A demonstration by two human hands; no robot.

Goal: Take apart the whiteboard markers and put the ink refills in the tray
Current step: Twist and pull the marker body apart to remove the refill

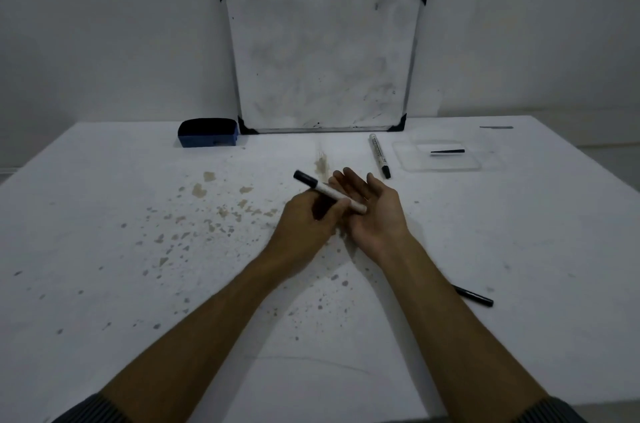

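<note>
My left hand grips a white whiteboard marker with a black cap, held slanted above the table's middle, cap up and to the left. My right hand lies palm up just right of it, fingers spread, with the marker's white end over the palm. A second white marker rests on the table farther back, black cap toward me. A clear plastic tray sits at the back right with one thin black ink refill in it. A black pen-like piece lies at the near right, partly hidden by my right forearm.
A small whiteboard leans on the wall at the table's back edge. A blue eraser sits left of it. Brown stains speckle the white table. A thin dark strip lies at the far right back.
</note>
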